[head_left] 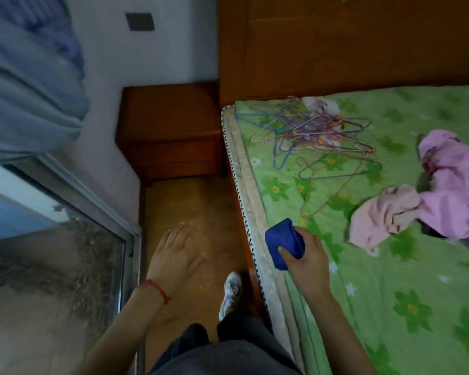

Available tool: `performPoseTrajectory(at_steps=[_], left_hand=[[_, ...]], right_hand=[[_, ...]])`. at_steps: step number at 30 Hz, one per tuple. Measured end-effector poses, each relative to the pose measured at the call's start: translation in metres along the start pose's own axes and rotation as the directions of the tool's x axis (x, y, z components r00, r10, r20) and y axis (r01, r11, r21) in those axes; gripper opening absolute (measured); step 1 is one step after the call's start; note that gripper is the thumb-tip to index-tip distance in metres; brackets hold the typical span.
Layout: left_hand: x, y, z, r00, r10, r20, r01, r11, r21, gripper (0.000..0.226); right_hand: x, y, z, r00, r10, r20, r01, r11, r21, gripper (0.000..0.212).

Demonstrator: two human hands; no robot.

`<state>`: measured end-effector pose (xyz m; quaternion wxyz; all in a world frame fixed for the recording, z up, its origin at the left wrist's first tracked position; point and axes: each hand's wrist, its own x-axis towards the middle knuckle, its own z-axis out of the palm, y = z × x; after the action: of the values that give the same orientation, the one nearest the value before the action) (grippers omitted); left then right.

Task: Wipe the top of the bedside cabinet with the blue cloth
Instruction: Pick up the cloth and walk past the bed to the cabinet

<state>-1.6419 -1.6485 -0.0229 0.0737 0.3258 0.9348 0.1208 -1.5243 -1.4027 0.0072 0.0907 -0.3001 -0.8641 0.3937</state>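
The wooden bedside cabinet [168,115] stands in the corner between the white wall and the bed's headboard, its top bare. My right hand [307,255] is over the bed's left edge, well short of the cabinet, and grips a bunched blue cloth [283,240]. My left hand [175,253] hovers over the wooden floor with its fingers spread and nothing in it. A red string is tied around that wrist.
The bed [390,266] with a green flowered sheet fills the right; on it lie a tangle of wire hangers [320,133] and pink clothes [431,196]. A glass sliding door [65,239] and blue curtain [30,90] are on the left. A narrow floor strip [190,201] leads to the cabinet.
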Motion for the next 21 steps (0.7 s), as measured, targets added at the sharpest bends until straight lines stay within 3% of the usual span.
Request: performPoseTrajectory(at_steps=[8,16,21], left_hand=[[0.156,0.023,-0.020,0.987,0.158,-0.005,-0.157,0.986,0.061,0.075],[0.277,0.045,-0.010,0.930,0.366,0.042,-0.366,0.930,0.015,0.076],[0.357,0.037,-0.006,0.872,0.485,0.072,-0.485,0.874,-0.010,0.058]], right_hand=[[0.103,-0.002,-0.028,0.989,0.109,-0.097,-0.108,0.994,0.007,0.052],[0.157,0.003,-0.042,0.948,0.252,-0.194,-0.254,0.967,0.011,0.051],[0.202,-0.007,-0.034,0.899,0.340,-0.275,-0.352,0.936,0.007,0.051]])
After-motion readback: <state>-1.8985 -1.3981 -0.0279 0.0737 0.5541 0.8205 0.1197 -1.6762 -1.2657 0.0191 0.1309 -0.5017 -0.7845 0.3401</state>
